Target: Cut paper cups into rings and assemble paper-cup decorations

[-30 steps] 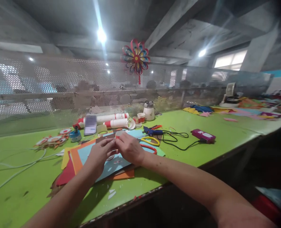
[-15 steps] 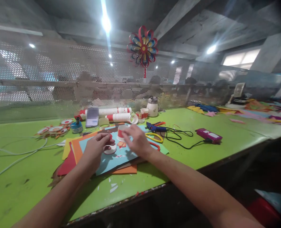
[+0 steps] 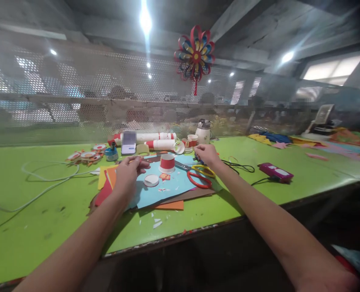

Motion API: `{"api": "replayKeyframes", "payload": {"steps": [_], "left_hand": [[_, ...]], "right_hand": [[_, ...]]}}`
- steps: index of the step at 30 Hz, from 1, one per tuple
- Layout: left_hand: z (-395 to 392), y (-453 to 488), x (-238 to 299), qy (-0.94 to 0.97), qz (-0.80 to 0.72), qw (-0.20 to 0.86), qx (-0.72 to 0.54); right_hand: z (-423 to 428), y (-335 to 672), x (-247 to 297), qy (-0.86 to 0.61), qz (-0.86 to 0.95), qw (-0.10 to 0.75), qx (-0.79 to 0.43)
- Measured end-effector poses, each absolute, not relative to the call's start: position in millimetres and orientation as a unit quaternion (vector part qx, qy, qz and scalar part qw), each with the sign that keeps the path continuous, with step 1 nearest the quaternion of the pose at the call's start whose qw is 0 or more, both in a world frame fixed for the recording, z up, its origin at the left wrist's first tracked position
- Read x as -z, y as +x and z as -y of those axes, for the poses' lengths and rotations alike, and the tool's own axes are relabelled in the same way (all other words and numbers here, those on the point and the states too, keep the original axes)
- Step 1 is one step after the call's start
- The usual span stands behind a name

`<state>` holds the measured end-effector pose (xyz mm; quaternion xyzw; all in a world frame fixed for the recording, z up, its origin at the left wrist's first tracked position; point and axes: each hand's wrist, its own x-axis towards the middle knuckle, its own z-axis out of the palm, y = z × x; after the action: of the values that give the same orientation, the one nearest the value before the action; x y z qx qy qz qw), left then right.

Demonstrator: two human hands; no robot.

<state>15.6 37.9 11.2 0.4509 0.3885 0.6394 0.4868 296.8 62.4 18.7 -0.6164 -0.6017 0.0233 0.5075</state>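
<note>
On the green surface (image 3: 249,202), blue paper (image 3: 181,183) is lying flat. The right hand (image 3: 208,154), nearer the glue gun (image 3: 199,159), is mostly covering it; the left hand (image 3: 127,173) is hanging just left of the paper's upright cup (image 3: 167,163), both grips too obscured for judging their closure.

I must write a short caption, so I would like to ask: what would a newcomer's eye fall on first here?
Most likely the large multicoloured flower-shaped ornament, hanging high, slightly right of centre. Then perhaps the red-and-white paper cup on the light-blue sheet, between the left hand and right hand, and the scissors with yellow and red handles just right of it.
</note>
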Motion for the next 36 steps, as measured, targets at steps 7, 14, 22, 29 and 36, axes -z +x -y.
{"api": "replayKeyframes", "payload": {"steps": [7,14,22,29,36], "left_hand": [[-40.1,14.5,-11.6,0.397,-0.364,0.548,-0.64],[-43.5,12.8,-14.5,0.311,-0.398,0.604,-0.617],[-38.6,18.1,-8.7,0.351,-0.385,0.631,-0.575],[-35.7,19.3,-8.6,0.394,-0.361,0.642,-0.55],[-39.8,20.6,-3.6,0.39,-0.344,0.668,-0.532]], "right_hand": [[-65.2,267.4,-22.3,-0.601,0.691,0.401,-0.019],[-43.9,224.3,-26.8,-0.541,0.779,0.316,-0.012],[-53.0,214.8,-38.5,-0.535,0.773,0.335,0.066],[-76.4,230.5,-13.3,-0.466,0.811,0.352,0.035],[-61.1,239.1,-21.2,-0.366,0.822,0.436,0.03]]}}
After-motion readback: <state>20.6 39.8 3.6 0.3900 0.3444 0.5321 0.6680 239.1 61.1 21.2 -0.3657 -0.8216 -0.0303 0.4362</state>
